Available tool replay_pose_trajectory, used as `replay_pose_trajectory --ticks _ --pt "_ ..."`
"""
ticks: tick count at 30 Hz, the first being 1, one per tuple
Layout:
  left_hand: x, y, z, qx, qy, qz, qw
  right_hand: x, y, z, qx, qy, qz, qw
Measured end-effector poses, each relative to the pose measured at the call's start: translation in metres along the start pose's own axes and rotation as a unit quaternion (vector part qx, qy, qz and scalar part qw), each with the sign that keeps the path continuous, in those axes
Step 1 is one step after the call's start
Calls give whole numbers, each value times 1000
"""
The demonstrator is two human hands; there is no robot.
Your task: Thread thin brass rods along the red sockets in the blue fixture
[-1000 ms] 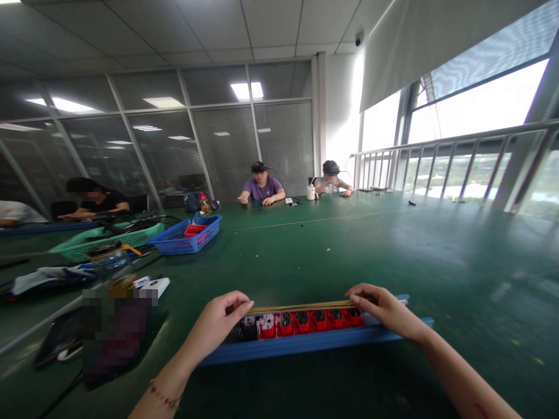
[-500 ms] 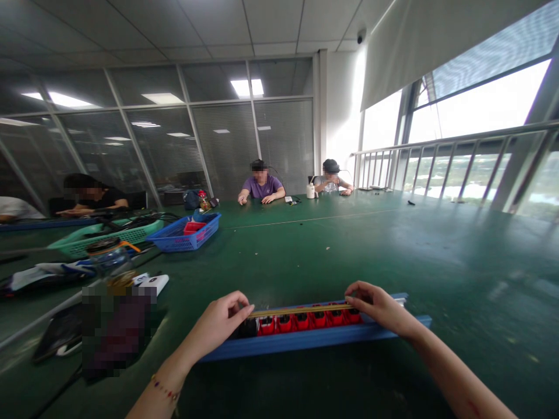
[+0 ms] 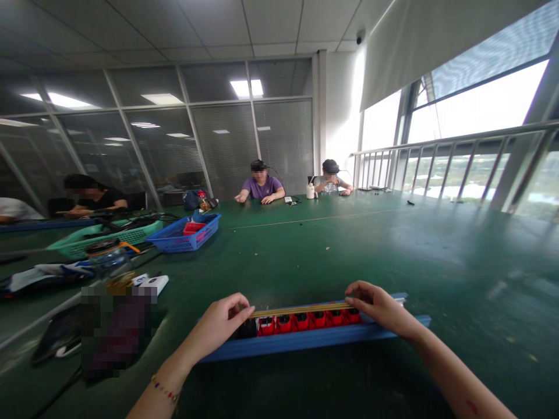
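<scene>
My left hand [image 3: 227, 319] pinches the left end of some thin brass-coloured strips [image 3: 301, 311] between thumb and fingers. At their other end my right hand [image 3: 376, 307] pinches them too. The strips lie lengthwise along the back of a row of several red pieces with black tops [image 3: 302, 322]; whether they touch these pieces I cannot tell. This row sits inside a long blue channel [image 3: 314, 345] on the table. A dark part [image 3: 248, 329] stands at the row's left end, beside my left fingers. The channel's left end is partly behind my left hand.
The green table [image 3: 279, 267] carries a blue basket [image 3: 186, 238] with a red box in it, a green basket [image 3: 109, 234], a lidded jar [image 3: 109, 262] and a white object [image 3: 157, 285] on the left. Several people [image 3: 262, 187] sit around the far side.
My hands have barely moved, and both still pinch the strips. The strips look slightly more spread apart. Across the table, a person in purple has shifted one hand a little.
</scene>
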State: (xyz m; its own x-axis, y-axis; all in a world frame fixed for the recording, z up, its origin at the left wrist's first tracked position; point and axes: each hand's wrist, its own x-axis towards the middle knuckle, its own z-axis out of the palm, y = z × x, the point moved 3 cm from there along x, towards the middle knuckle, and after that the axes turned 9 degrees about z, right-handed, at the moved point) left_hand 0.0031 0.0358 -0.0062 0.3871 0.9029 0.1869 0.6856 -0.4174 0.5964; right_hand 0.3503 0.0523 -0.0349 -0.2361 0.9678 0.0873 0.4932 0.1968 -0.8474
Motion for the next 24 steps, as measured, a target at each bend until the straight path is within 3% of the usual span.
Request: replay_pose_trajectory --ticks 7,15,24 --pt "-1 0 -6 -17 -22 -6 1000 -7 -15 -2 -65 26 8 998" --pt "0 -6 -1 -66 -17 -27 997 -5 -13 -2 -123 34 5 992" --pt "0 4 2 -89 -20 -20 996 -6 -19 6 -165 46 -60 983"
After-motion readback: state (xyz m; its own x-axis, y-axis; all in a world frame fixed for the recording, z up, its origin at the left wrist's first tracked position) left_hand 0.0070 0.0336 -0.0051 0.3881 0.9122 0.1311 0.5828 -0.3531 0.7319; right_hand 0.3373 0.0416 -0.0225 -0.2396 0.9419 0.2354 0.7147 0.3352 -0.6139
